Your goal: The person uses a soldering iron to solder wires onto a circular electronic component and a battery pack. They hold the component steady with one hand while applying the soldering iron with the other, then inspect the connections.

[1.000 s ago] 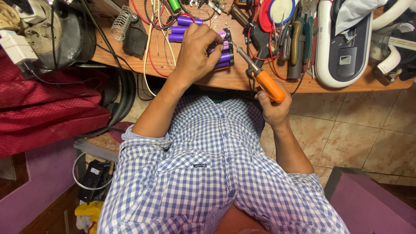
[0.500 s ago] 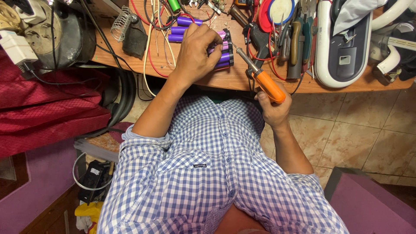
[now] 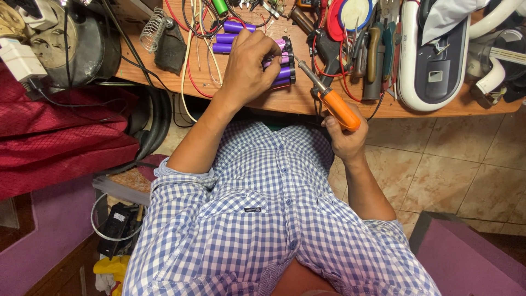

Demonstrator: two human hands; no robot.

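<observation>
The purple batteries [image 3: 280,70] are pinned to the bench [image 3: 285,101] by the left hand [image 3: 249,63] — steadied for the soldering iron [image 3: 329,97], gripped firmly in the right hand [image 3: 346,140].

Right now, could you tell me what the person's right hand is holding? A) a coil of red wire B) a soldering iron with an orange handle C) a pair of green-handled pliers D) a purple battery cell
B: the right hand grips the orange-handled soldering iron, its tip aimed at the purple battery pack under the left hand.
</observation>
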